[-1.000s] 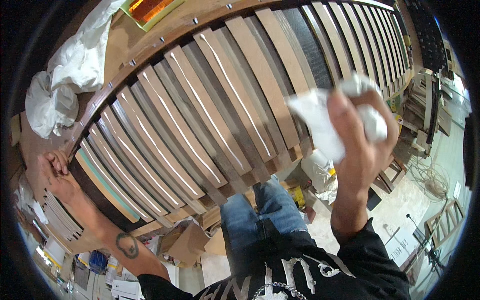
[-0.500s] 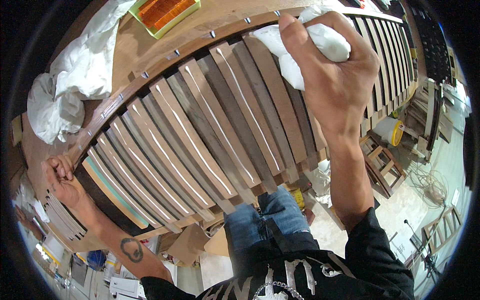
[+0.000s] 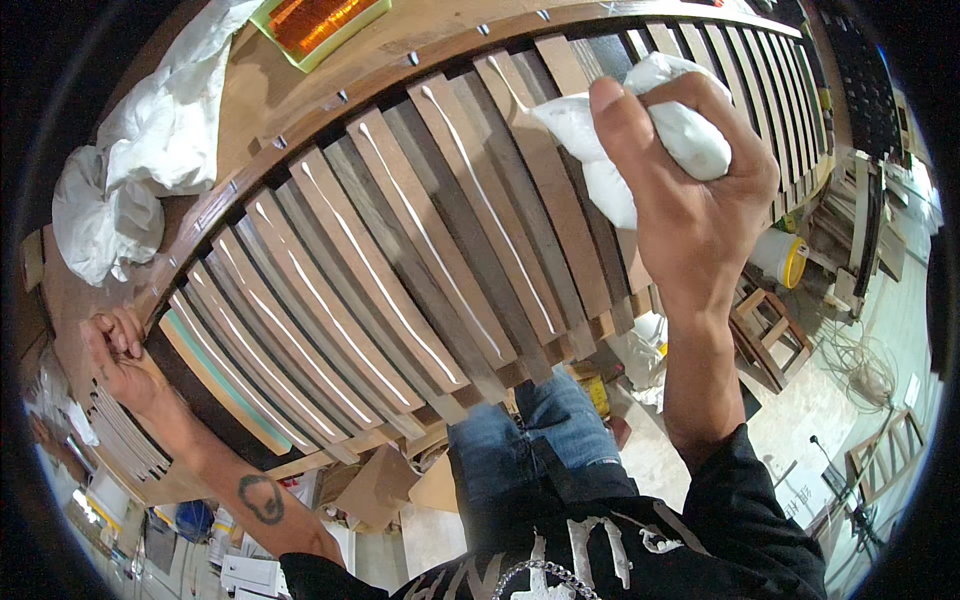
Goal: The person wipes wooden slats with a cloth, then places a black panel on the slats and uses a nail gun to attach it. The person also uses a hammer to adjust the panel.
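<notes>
Slats [image 3: 470, 200] partly behind right grip [image 3: 690, 215], tight on white bag [image 3: 692, 140]; left grip [image 3: 120, 350] unclear, crumpled sheeting [image 3: 165, 150] nearby

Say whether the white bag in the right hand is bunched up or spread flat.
Bunched up. The right hand grips the white bag, which bulges out of its curled grasp.

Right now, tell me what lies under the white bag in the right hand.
Wooden slats show around the white bag, with a white line on one slat reaching its tip. Whatever lies directly beneath is covered.
</notes>
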Available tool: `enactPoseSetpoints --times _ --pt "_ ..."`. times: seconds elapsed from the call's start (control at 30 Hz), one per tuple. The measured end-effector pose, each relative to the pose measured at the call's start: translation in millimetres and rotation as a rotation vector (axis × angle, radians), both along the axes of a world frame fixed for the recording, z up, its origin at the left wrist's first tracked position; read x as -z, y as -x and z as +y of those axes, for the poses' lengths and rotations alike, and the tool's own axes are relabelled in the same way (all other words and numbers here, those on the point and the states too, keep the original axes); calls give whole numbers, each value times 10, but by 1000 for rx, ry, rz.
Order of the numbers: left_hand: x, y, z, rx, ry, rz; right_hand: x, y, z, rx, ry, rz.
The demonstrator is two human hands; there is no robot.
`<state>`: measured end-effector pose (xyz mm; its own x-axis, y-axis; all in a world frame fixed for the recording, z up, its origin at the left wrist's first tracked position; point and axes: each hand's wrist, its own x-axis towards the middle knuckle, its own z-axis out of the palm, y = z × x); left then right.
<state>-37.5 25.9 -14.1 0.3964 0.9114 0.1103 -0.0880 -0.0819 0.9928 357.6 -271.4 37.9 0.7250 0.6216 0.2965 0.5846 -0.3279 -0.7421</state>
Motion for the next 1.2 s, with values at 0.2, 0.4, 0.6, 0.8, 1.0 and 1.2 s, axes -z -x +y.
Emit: enactPoseSetpoints --times 0.2,0.4,0.6,0.8,1.0,1.2 --pt "46 64 70 18 54 -33 -49 91 -234 -14 36 -3" --pt "47 74 87 -1 4 27 -118 189 -480 -3 99 -9" --pt "50 80 105 18 -15 37 -208 308 -726 -16 95 37" --pt "45 80 125 43 -4 14 -277 393 -937 -34 139 66" --pt "24 65 127 36 -42 68 -205 390 -1063 -45 126 72" --pt "52 96 115 -119 -37 59 -404 238 -998 166 136 375"
